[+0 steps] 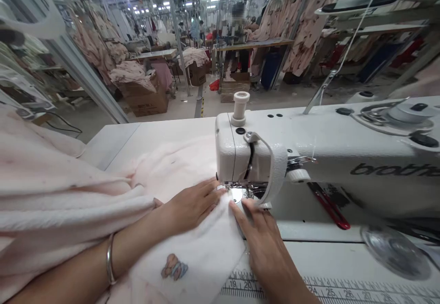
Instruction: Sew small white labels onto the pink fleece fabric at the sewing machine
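A pale pink fleece fabric [192, 253] with a small printed figure lies on the sewing table, its edge under the needle area [237, 193] of a white sewing machine [309, 153]. My left hand [190, 205] lies flat on the fabric, fingers stretched toward the presser foot, a silver bangle on its wrist. My right hand [263, 240] rests flat just right of the fabric's edge, fingertips pointing at the needle. Both hands press down and hold nothing.
More pink fabric [51, 189] is bunched at the left. A ruler scale [309, 290] runs along the table's front edge, and red-handled scissors [330, 208] lie under the machine arm. Behind are cardboard boxes, hanging garments, tables and a distant person [238, 24].
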A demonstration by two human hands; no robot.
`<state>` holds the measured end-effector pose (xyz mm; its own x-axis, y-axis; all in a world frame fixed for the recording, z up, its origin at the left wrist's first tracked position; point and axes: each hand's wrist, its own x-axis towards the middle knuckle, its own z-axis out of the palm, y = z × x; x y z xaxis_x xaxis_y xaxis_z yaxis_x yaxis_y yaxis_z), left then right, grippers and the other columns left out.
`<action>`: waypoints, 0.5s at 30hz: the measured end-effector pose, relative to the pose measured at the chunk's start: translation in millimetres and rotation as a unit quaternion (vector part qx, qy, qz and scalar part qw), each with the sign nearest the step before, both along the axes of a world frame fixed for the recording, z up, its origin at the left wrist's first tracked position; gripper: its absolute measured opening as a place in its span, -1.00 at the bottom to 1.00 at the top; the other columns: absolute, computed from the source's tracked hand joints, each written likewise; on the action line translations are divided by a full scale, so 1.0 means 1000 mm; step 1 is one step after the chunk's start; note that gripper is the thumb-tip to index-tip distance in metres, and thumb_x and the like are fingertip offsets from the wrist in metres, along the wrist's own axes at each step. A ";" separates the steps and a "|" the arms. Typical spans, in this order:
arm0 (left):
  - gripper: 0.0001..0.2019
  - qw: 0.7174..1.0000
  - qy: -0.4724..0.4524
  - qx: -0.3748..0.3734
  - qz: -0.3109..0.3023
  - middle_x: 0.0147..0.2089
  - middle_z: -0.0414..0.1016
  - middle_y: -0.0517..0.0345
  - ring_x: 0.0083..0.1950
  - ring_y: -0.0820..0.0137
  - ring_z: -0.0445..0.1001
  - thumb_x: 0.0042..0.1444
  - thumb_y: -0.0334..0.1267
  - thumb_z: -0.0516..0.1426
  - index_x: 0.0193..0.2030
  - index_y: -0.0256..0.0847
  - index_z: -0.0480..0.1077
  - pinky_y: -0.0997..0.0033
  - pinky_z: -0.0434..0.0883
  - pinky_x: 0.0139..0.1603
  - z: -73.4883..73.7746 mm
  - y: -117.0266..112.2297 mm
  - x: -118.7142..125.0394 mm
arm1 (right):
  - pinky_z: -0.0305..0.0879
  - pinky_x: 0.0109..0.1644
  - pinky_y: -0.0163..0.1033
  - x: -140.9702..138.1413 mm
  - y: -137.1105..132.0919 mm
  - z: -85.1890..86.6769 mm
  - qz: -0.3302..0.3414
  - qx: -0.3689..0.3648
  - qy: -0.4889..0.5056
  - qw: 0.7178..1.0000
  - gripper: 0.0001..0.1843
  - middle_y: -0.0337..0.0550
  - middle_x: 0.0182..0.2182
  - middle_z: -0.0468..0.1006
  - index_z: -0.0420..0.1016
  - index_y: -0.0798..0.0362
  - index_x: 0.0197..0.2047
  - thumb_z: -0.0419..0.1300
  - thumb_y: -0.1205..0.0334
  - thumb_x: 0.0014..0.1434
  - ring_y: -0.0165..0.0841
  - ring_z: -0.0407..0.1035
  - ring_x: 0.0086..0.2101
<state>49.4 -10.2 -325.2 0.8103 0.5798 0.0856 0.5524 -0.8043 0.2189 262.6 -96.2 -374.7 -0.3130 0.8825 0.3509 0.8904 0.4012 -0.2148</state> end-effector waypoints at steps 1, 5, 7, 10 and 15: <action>-0.69 1.000 0.001 -0.001 0.000 0.18 0.28 -0.07 0.29 0.20 0.20 0.35 -0.27 -0.15 0.16 -0.24 0.19 0.21 0.41 0.15 0.000 -0.001 0.000 | 0.20 0.17 0.10 0.000 -0.001 0.000 0.000 0.004 -0.004 1.000 -0.18 0.05 0.16 0.21 0.07 -0.01 0.33 -0.20 0.68 0.04 -0.09 0.06 0.18; -0.68 1.000 0.003 0.005 0.000 0.17 0.29 -0.08 0.27 0.21 0.23 0.35 -0.28 -0.15 0.17 -0.26 0.18 0.21 0.42 0.14 0.002 -0.002 0.001 | 0.18 0.19 0.09 -0.002 -0.005 -0.002 0.007 0.031 -0.009 0.999 -0.21 0.02 0.17 0.23 0.11 0.03 0.32 -0.21 0.70 0.05 -0.11 0.06 0.20; -0.66 1.000 0.002 0.009 -0.001 0.16 0.30 -0.08 0.27 0.23 0.24 0.35 -0.27 -0.15 0.20 -0.26 0.16 0.21 0.41 0.15 0.004 -0.002 0.001 | 0.17 0.19 0.07 -0.006 -0.006 0.001 0.013 0.056 -0.002 0.998 -0.25 0.02 0.18 0.24 0.16 0.11 0.28 -0.23 0.71 0.06 -0.12 0.05 0.20; -0.64 1.000 0.002 0.013 -0.005 0.19 0.28 -0.07 0.29 0.25 0.21 0.35 -0.27 -0.16 0.23 -0.25 0.13 0.23 0.38 0.20 0.005 -0.003 0.001 | 0.21 0.16 0.00 -0.014 -0.007 0.009 0.041 0.106 -0.006 0.993 -0.37 0.08 0.18 0.25 0.22 0.25 0.23 -0.21 0.66 0.12 -0.13 0.07 0.20; -0.61 1.000 -0.022 0.014 -0.014 0.25 0.23 -0.06 0.35 0.29 0.13 0.35 -0.29 -0.15 0.28 -0.26 0.08 0.23 0.27 0.31 0.001 -0.005 -0.001 | 0.26 0.12 -0.01 -0.031 -0.008 0.013 0.041 0.143 -0.030 0.988 -0.58 0.16 0.13 0.32 0.29 0.35 0.17 -0.08 0.37 0.31 -0.08 0.14 0.16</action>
